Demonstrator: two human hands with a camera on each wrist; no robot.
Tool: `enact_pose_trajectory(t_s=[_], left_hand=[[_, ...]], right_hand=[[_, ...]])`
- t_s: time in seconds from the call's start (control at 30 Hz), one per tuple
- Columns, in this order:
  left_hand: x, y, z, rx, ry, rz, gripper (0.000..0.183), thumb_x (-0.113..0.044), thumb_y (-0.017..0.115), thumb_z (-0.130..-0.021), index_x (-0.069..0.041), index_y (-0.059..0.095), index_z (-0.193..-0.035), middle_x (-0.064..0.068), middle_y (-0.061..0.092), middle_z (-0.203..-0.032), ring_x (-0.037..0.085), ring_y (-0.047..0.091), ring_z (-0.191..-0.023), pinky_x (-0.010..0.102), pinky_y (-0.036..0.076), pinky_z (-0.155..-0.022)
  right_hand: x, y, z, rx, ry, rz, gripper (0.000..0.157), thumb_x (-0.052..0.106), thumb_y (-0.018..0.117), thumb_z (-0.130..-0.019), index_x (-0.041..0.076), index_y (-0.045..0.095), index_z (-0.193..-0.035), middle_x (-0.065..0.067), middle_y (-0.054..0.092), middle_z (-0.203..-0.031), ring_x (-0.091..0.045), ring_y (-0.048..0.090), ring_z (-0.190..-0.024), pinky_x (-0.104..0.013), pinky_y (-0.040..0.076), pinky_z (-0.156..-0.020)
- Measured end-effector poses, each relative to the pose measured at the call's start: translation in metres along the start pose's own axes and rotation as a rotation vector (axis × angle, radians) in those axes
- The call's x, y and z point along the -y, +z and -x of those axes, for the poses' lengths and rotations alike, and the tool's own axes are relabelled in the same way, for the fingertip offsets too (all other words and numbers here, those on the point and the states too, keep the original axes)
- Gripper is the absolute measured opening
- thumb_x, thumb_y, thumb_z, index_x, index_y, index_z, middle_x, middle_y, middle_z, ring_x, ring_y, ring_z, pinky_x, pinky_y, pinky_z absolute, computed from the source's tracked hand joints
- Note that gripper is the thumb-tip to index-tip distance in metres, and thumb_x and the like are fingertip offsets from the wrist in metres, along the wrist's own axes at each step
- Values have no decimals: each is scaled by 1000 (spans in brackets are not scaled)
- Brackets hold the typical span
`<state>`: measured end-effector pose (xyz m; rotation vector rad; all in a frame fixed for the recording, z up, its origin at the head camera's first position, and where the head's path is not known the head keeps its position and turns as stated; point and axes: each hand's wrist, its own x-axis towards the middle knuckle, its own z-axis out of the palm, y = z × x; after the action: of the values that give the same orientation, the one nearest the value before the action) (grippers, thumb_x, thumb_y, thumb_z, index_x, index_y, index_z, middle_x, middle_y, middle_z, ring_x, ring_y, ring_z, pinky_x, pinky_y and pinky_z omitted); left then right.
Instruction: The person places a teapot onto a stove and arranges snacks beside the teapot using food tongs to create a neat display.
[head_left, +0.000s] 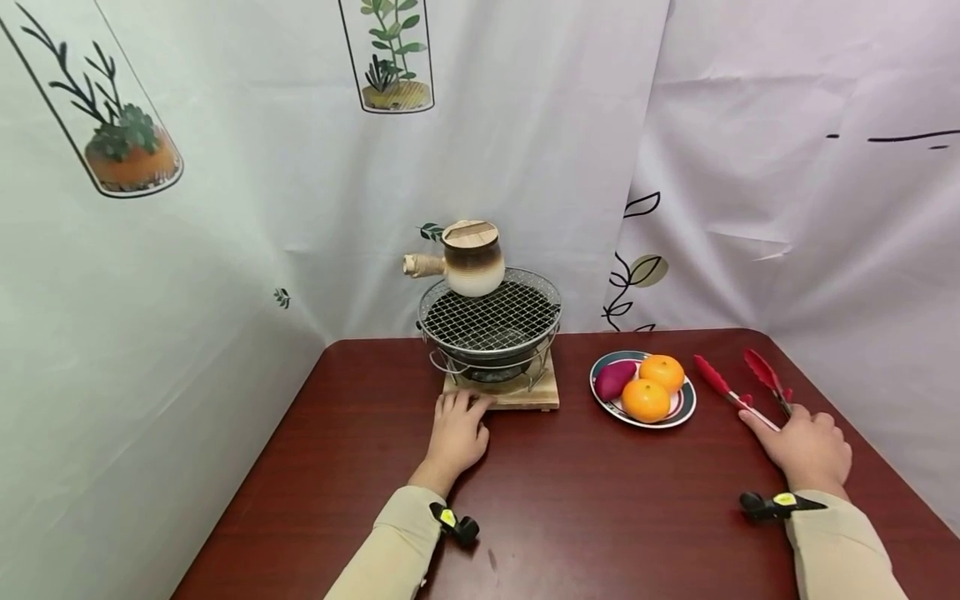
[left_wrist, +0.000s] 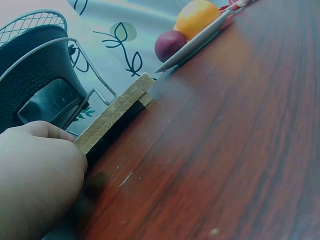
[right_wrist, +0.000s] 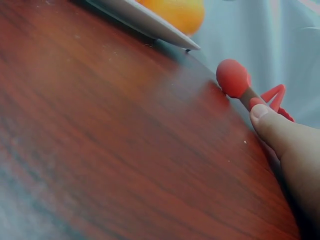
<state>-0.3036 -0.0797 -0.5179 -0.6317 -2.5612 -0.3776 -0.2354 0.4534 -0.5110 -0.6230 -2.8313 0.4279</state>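
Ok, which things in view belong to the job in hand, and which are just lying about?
Likely in the job, judging by the hands:
red-tipped tongs, held by the right hand
wooden base, touched by the left hand
grill, standing on that base

Apparently just lying about:
lidded pot on the grill
plate with two oranges and a purple item

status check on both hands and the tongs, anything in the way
Left hand touching wooden board, front edge. Right hand gripping tongs, tips apart. Possible obstacle: fruit plate, sitting between tongs and grill.
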Motion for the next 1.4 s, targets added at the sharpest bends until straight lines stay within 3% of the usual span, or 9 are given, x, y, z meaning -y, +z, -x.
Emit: enact_pose_trajectory(t_s=[0.33, 0.67, 0.87, 1.07, 1.4], left_hand=[[0, 1, -2, -1, -2, 0, 45, -12, 65, -82, -23, 67, -127, 9, 56, -125, 35, 48, -121, 63, 32, -108], [1, 0, 1, -9, -6, 19, 46, -10, 64, -81, -22, 67, -126, 10, 57, -125, 37, 48, -118, 65, 33, -107], [1, 1, -1, -11, -6, 26, 46, -10, 63, -82, -21, 68, -126, 10, 57, -125, 37, 48, -118, 65, 32, -108], [0, 1, -1, -18, 1, 22, 45, -9, 64, -82, -21, 68, -125, 11, 57, -124, 37, 49, -117, 64, 32, -108], [0, 1, 1, -15, -5, 27, 46, -10, 64, -82, -22, 68, -126, 11, 57, -125, 37, 48, -118, 65, 32, -108]], right_hand=[[-3, -6, 5, 8, 32, -128, 104, 77, 48, -88, -14, 36, -136, -40, 36, -113, -56, 45, -96, -63, 43, -66], [14, -20, 5, -27, -142, -154, 97, 71, 56, -89, -6, 39, -145, -34, 42, -116, -48, 47, -96, -60, 45, -64], [18, -28, 4, 17, -231, -124, 95, 70, 57, -89, -6, 40, -144, -33, 44, -115, -46, 52, -93, -56, 46, -61], [19, -28, 1, 66, -274, -105, 98, 71, 58, -88, -8, 42, -144, -30, 48, -109, -37, 53, -86, -52, 48, -62], [30, -34, 2, 112, -319, -73, 101, 74, 59, -84, -7, 46, -143, -28, 50, -110, -36, 53, -87, -51, 49, -63]])
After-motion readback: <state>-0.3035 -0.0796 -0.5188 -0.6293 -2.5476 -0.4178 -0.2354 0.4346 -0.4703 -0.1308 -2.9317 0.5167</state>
